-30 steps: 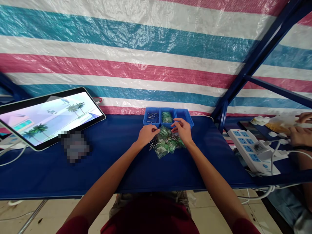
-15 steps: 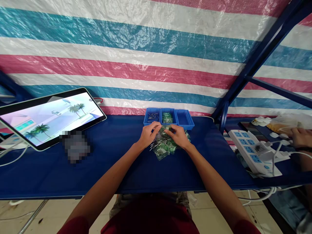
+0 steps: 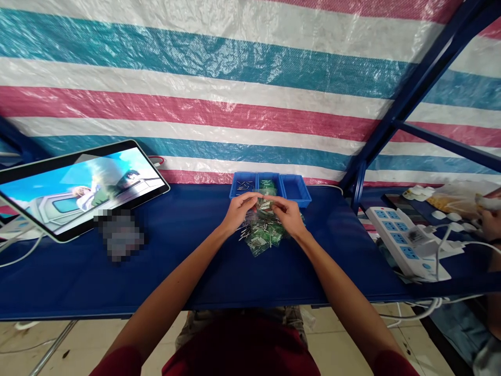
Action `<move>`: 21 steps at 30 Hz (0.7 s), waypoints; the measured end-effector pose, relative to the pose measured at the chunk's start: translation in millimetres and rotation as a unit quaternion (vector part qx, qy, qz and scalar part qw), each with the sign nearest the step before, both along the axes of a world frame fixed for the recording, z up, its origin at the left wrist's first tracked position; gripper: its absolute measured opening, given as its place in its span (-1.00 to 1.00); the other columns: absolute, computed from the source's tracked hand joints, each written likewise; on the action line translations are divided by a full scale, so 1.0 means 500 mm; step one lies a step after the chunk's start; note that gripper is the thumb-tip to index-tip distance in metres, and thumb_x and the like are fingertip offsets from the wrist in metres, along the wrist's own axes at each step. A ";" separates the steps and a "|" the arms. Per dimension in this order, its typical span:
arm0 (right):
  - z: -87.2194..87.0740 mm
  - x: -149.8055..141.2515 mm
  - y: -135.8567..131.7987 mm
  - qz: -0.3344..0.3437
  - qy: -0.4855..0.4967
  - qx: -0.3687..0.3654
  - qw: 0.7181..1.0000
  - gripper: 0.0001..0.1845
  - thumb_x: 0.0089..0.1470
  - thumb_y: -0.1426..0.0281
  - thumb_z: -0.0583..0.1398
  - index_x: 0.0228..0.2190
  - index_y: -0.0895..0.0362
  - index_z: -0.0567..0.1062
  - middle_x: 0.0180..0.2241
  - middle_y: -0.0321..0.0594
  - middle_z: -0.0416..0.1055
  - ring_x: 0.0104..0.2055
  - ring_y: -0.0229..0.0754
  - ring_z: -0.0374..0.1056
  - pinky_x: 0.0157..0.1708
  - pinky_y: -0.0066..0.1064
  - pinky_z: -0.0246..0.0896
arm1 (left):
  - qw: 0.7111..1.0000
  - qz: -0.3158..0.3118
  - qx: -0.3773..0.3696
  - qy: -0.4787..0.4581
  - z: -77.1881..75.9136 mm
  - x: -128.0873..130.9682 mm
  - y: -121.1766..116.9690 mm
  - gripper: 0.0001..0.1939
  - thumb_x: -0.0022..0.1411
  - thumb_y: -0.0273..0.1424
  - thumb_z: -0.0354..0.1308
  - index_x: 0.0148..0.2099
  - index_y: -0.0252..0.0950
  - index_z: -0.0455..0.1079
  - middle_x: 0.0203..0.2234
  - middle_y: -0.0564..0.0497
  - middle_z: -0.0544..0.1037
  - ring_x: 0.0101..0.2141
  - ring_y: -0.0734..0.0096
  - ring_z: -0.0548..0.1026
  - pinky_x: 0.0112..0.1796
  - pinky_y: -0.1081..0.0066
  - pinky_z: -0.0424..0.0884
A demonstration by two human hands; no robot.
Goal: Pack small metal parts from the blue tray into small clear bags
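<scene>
My left hand (image 3: 239,213) and my right hand (image 3: 290,215) meet above a pile of small greenish clear plastic bags (image 3: 259,243) and thin metal pins. Index fingertips nearly touch, thumbs curled underneath. Both hands pinch what looks like one small clear plastic bag (image 3: 268,202); the fingers partly hide it. Just beyond them stand three joined blue bins. Loose metal pins lie in the left bin (image 3: 232,191), and green-tinted bags fill the middle bin (image 3: 277,179). At the right is a third blue bin (image 3: 296,189).
A tablet (image 3: 84,190) showing a video leans at the left, with a blurred-out item (image 3: 120,235) before it. To the right, a white power strip (image 3: 407,244) with cables lies beyond a blue metal post (image 3: 355,183). Another person's hand (image 3: 490,222) is near a clear bag (image 3: 456,197).
My index fingers have stretched inward and their tips have come together over the bag. The co-worker's hand has shifted slightly, and the tablet picture is different.
</scene>
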State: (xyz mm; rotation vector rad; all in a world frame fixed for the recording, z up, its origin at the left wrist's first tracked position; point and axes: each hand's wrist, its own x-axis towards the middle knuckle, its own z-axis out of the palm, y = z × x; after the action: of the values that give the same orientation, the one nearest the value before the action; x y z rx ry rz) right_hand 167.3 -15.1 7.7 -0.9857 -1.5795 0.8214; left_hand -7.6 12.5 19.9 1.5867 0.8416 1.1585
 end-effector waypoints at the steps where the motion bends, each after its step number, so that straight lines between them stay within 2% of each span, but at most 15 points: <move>1: -0.002 0.001 0.002 0.003 -0.004 0.004 1.000 -0.66 0.05 0.45 0.11 -0.14 0.08 0.55 -0.20 -0.21 0.54 -0.26 -0.12 0.52 -0.18 -0.22 0.42 | 1.000 0.009 0.012 0.014 0.001 -0.003 0.002 -0.67 0.22 -0.15 0.12 -0.19 -0.31 0.50 -0.45 0.00 0.49 -0.46 0.42 0.43 -0.35 0.42 0.37; 4: -0.007 0.002 0.005 0.007 -0.014 0.004 1.000 -0.59 0.00 0.49 0.15 -0.08 0.07 0.53 -0.12 -0.19 0.53 -0.21 -0.10 0.52 -0.12 -0.19 0.42 | 0.995 0.010 0.066 0.079 0.003 -0.013 0.006 -0.66 0.21 -0.15 0.15 -0.13 -0.29 0.51 -0.29 -0.06 0.50 -0.31 0.35 0.45 -0.27 0.41 0.37; 8: -0.009 0.002 0.008 0.005 -0.015 -0.016 1.000 -0.57 -0.02 0.44 0.22 -0.05 0.09 0.52 -0.18 -0.19 0.57 -0.11 -0.06 0.50 -0.06 -0.18 0.41 | 0.971 0.014 0.174 0.160 -0.001 -0.023 0.012 -0.62 0.13 -0.14 0.25 -0.06 -0.21 0.49 -0.17 -0.07 0.44 -0.17 0.29 0.43 -0.19 0.36 0.37; 10: -0.010 0.001 0.009 0.003 -0.012 -0.026 1.000 -0.63 -0.02 0.39 0.25 -0.11 0.11 0.53 -0.24 -0.19 0.58 -0.15 -0.06 0.51 -0.09 -0.20 0.43 | 0.960 0.031 0.223 0.168 -0.003 -0.023 0.014 -0.66 0.14 -0.13 0.24 -0.12 -0.24 0.52 -0.18 -0.08 0.44 -0.14 0.28 0.43 -0.12 0.30 0.36; 12: -0.007 -0.001 0.008 -0.011 -0.027 -0.036 0.999 -0.73 0.02 0.30 0.25 -0.21 0.13 0.56 -0.39 -0.20 0.58 -0.31 -0.08 0.53 -0.22 -0.23 0.46 | 0.954 0.041 0.247 0.164 -0.004 -0.020 0.013 -0.68 0.18 -0.13 0.20 -0.23 -0.28 0.53 -0.23 -0.09 0.46 -0.17 0.28 0.44 -0.10 0.29 0.36; 15: 0.000 0.000 0.007 -0.059 -0.101 0.002 0.993 -0.70 0.10 0.18 0.19 -0.30 0.16 0.56 -0.55 -0.24 0.47 -0.48 -0.13 0.45 -0.35 -0.26 0.43 | 0.969 0.029 0.198 0.148 0.000 -0.013 0.005 -0.67 0.22 -0.14 0.15 -0.33 -0.31 0.52 -0.42 -0.04 0.50 -0.37 0.36 0.48 -0.30 0.39 0.38; 16: 0.002 0.002 0.006 -0.067 -0.126 0.032 0.989 -0.66 0.11 0.15 0.19 -0.25 0.16 0.56 -0.50 -0.21 0.46 -0.45 -0.13 0.43 -0.35 -0.26 0.41 | 0.978 0.031 0.161 0.132 0.001 -0.010 0.001 -0.67 0.22 -0.14 0.14 -0.34 -0.32 0.50 -0.52 0.00 0.48 -0.47 0.41 0.46 -0.39 0.42 0.37; 18: 0.005 0.005 0.006 -0.061 -0.160 0.093 0.981 -0.56 0.10 0.13 0.20 -0.07 0.13 0.50 -0.28 -0.12 0.45 -0.29 -0.11 0.42 -0.29 -0.26 0.41 | 0.992 0.045 0.083 0.082 0.003 -0.005 -0.004 -0.68 0.21 -0.15 0.15 -0.34 -0.33 0.47 -0.68 0.08 0.41 -0.62 0.47 0.40 -0.49 0.45 0.32; 20: 0.004 0.008 0.006 -0.035 -0.179 0.145 0.973 -0.46 0.09 0.14 0.23 0.07 0.07 0.41 -0.06 -0.05 0.36 -0.11 -0.08 0.38 -0.19 -0.23 0.40 | 0.998 0.059 0.019 0.016 0.004 -0.001 -0.007 -0.71 0.17 -0.16 0.19 -0.27 -0.32 0.43 -0.73 0.14 0.38 -0.69 0.48 0.38 -0.53 0.46 0.32; 21: 0.002 0.009 0.007 -0.027 -0.185 0.166 0.968 -0.47 0.10 0.16 0.22 0.08 0.05 0.40 -0.01 -0.05 0.33 -0.05 -0.07 0.36 -0.13 -0.21 0.38 | 0.998 0.059 -0.005 -0.015 0.004 0.000 -0.008 -0.70 0.15 -0.17 0.22 -0.22 -0.31 0.40 -0.73 0.16 0.39 -0.70 0.47 0.39 -0.54 0.47 0.32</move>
State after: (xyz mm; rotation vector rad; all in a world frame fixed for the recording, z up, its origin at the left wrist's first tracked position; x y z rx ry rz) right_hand 171.6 -11.6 8.9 -0.9659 -1.9215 0.3248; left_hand -7.6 8.7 22.0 1.5249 0.9298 1.2566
